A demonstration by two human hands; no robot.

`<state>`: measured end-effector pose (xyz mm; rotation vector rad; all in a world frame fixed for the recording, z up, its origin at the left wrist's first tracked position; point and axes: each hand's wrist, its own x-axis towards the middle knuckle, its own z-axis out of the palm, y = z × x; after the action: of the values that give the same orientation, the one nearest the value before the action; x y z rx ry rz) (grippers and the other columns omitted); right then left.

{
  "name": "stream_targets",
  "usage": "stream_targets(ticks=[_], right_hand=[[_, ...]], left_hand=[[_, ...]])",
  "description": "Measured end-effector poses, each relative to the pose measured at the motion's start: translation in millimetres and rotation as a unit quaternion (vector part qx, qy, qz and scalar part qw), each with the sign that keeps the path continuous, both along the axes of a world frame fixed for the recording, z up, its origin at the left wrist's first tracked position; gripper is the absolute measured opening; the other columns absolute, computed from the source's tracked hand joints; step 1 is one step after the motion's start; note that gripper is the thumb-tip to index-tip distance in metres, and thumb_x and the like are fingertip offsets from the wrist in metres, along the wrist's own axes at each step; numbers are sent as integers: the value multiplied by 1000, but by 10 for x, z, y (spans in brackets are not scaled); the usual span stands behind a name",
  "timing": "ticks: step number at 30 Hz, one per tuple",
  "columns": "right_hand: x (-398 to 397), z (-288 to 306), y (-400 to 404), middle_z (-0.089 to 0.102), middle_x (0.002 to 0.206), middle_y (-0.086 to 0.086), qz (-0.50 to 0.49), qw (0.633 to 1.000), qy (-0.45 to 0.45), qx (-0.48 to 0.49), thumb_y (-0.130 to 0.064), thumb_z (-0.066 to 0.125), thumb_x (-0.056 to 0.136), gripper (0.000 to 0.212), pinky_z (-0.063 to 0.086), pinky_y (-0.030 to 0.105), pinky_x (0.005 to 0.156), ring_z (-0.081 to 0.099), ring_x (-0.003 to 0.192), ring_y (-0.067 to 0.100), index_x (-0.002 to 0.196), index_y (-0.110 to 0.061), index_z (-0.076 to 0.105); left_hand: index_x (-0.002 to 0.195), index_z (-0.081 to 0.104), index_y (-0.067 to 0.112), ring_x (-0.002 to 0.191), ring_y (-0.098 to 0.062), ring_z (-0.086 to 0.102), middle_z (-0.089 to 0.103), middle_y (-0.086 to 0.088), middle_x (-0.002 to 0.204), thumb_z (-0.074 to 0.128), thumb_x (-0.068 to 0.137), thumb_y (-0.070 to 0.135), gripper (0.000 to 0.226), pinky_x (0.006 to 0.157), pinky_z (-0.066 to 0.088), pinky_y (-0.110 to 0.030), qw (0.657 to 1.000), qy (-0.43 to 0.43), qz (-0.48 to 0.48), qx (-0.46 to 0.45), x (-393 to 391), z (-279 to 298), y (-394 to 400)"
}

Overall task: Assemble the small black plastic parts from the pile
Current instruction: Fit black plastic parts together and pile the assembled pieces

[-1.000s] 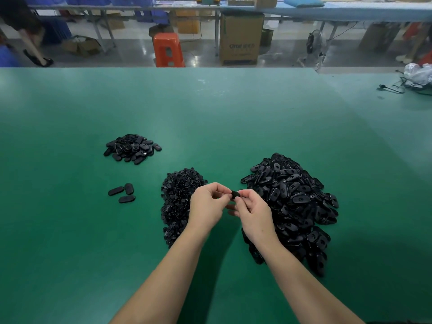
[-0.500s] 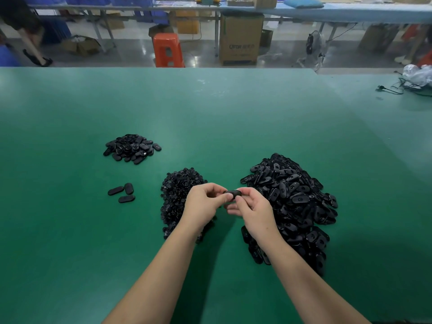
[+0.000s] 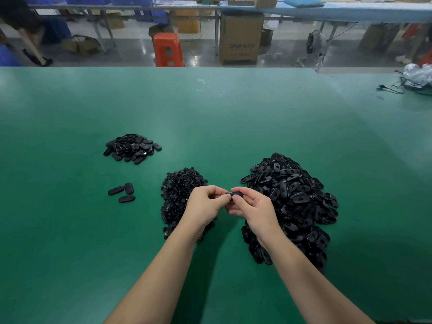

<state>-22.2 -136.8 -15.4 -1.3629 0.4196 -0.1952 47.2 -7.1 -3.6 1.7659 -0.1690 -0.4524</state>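
Both hands meet over the green table between two heaps. My left hand [image 3: 205,206] and my right hand [image 3: 253,210] pinch one small black oval part [image 3: 235,194] between their fingertips. To the right lies a large pile of black oval shells [image 3: 294,199]. Partly under my left hand is a pile of small round black pieces [image 3: 180,190]. A smaller heap of oval parts [image 3: 131,148] sits further left, and three single oval parts [image 3: 122,192] lie below it.
The green table [image 3: 210,113] stretches wide around the piles. Cables and a plastic bag [image 3: 418,78] lie at the far right. Beyond the far edge stand an orange stool [image 3: 168,50] and a cardboard box [image 3: 240,38].
The hands have stayed together and sunk slightly toward me; the pinched part has turned from end-on to lying flat between the fingertips.
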Motion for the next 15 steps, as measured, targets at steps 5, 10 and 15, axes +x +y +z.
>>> stream_targets(ticks=[5,10,15], right_hand=[[-14,-5,1,78,87,7,15,1000,2,-14,0,60,98,18,60,24,70,76,80,20,102,-14,70],[-18,-23,6,78,86,6,16,1000,12,-20,2,61,96,21,60,25,69,76,81,22,102,-16,70],[-15,-17,2,79,86,4,19,1000,18,-11,2,61,96,21,60,24,69,76,80,20,101,-16,70]], left_hand=[[82,75,12,45,-2,45,65,9,62,76,86,15,5,47,37,-19,1000,-9,-1,26,-1,-35,21],[81,74,13,47,-5,46,63,11,60,77,87,16,7,47,38,-20,999,-17,-2,47,-17,-54,14],[78,72,13,46,-11,57,68,6,62,76,86,15,9,46,41,-20,997,-26,-9,68,-19,-30,11]])
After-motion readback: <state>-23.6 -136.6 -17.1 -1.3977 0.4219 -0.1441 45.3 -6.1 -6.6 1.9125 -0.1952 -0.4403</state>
